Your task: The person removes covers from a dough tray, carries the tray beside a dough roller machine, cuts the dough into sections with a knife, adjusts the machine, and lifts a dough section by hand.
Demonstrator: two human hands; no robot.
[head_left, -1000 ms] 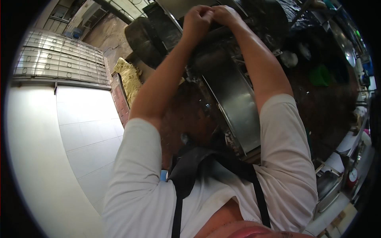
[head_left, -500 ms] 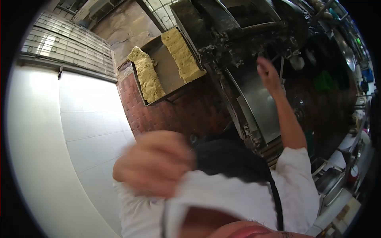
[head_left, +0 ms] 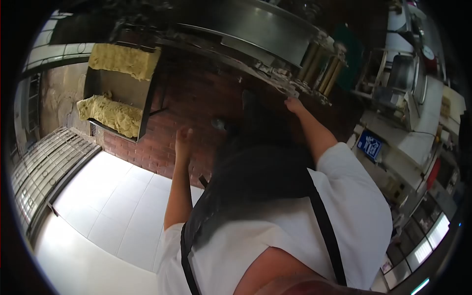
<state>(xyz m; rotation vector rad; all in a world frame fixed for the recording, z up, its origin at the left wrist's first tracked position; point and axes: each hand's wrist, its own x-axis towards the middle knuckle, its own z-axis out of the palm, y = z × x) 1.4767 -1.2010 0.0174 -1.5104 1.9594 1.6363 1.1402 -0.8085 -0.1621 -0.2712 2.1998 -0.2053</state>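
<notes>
My left hand point(head_left: 184, 139) hangs over the brick floor, to the right of a metal tray point(head_left: 147, 98). Its fingers are loosely bent and apart, with nothing visible in them. In the tray lie two long slabs of yellow dough-like mass, one along the far side point(head_left: 123, 60) and one along the near side point(head_left: 109, 116). My right hand point(head_left: 294, 104) is closed at the near edge of a metal machine point(head_left: 265, 32) with rollers point(head_left: 330, 73). What its fingers hold, if anything, is hidden, and I cannot tell whether it touches the machine.
Dark red brick floor point(head_left: 196, 88) lies between tray and machine. A white tiled surface point(head_left: 118, 206) and a metal grille point(head_left: 49, 162) are at the left. At the right stand a counter point(head_left: 408, 142), a scale with a round dial point(head_left: 428, 53) and a blue sign point(head_left: 369, 145).
The view has turned, so the tray sits farther left. My left hand has dropped from close in front of my chest. My right hand is no longer stretched over the machine.
</notes>
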